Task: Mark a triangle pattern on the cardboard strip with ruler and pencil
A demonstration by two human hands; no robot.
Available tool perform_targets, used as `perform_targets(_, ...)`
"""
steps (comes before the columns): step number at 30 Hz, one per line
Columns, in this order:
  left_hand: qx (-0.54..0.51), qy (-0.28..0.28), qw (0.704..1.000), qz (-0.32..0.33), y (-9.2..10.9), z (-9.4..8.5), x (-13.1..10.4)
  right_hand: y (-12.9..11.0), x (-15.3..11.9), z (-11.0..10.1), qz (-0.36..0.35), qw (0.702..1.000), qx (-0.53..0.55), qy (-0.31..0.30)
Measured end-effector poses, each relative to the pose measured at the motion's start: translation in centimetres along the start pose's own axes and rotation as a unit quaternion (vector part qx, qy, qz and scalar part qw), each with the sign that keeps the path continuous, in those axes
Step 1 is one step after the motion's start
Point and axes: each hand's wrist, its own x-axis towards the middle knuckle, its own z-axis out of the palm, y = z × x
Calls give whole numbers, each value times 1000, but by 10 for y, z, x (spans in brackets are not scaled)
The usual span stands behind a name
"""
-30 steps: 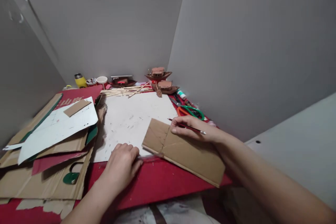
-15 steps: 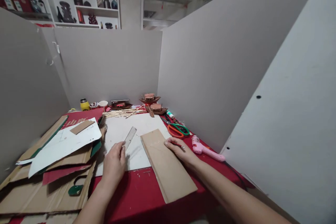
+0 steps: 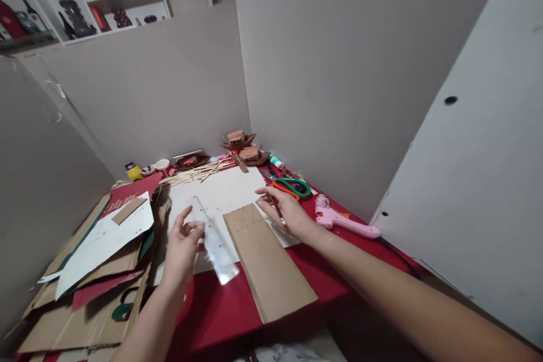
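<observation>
My left hand (image 3: pixel 185 246) pinches a clear ruler (image 3: pixel 215 246) by its edge, tilted above the white sheet (image 3: pixel 212 192). A pencil (image 3: pixel 278 208) sits in my right hand (image 3: pixel 286 212), its end pointing toward me. Just left of that hand lies a long piece of brown cardboard (image 3: pixel 271 266), which reaches from the white sheet over the red cloth (image 3: pixel 207 305) to the table's front edge. Thin zigzag lines show at the cardboard's far end. My right fingertips are beside its far corner; whether they touch it I cannot tell.
Cardboard scraps (image 3: pixel 80 317) are piled at the left. Green-handled scissors (image 3: pixel 294 185) and a pink glue gun (image 3: pixel 343 222) lie at the right. Thin wooden sticks (image 3: pixel 195 172) and small model boats (image 3: pixel 250 155) stand farther back. Grey panels (image 3: pixel 339 68) enclose the table.
The ruler has swung round so its long end points toward me. My right hand has come off the cardboard's edge to its far corner. Zigzag lines now show there. The view has tilted.
</observation>
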Motion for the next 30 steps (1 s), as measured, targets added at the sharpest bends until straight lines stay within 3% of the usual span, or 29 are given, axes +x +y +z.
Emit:
perform_targets(6, -63, -5, 993, -101, -16, 54, 7, -7, -23, -3, -10, 995, -45, -91)
perform_targets(12, -54, -37, 990, -126, -28, 75, 14, -2, -51, -13, -26, 971, -185, -149)
perform_targets(18, 46, -113, 988, -92, -30, 73, 23, 16, -61, -10, -28, 964, -212, -161)
perform_targets(25, 231, -59, 970, 49, -38, 49, 55, 40, -76, -16, -49, 974, -191, -109)
perform_targets(28, 298, -70, 949, 72, -46, 46, 63, 39, -81, -21, -61, 980, -167, -93)
perform_targets(30, 332, -83, 936, 78, -50, 47, 64, 36, -84, -25, -48, 984, -165, -41)
